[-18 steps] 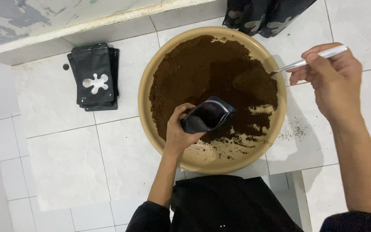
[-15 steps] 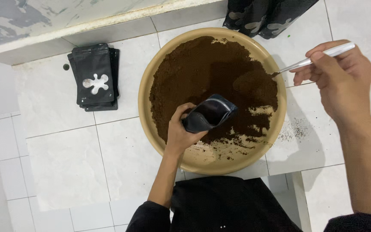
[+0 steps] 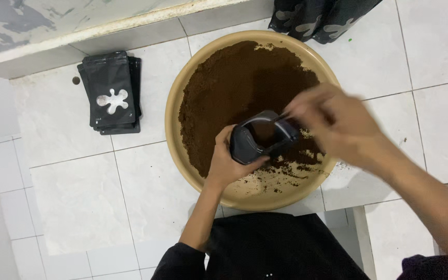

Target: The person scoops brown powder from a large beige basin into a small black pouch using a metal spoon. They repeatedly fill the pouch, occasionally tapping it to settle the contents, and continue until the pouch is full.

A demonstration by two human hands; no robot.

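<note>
One view only, from a head-worn camera. It looks almost straight down onto a white tiled floor (image 3: 79,202), from above the person's own lap; the dark clothing fills the bottom centre. The near edge of the scene is at the frame's bottom, a low ledge (image 3: 105,31) runs along the top. Both forearms enter from below, left hand (image 3: 227,162) near centre, right hand (image 3: 338,122) blurred at centre right. A tan bowl (image 3: 175,103) sits mid-frame, fully in view. Moderately close, arm's reach. No second view to overlap.
</note>
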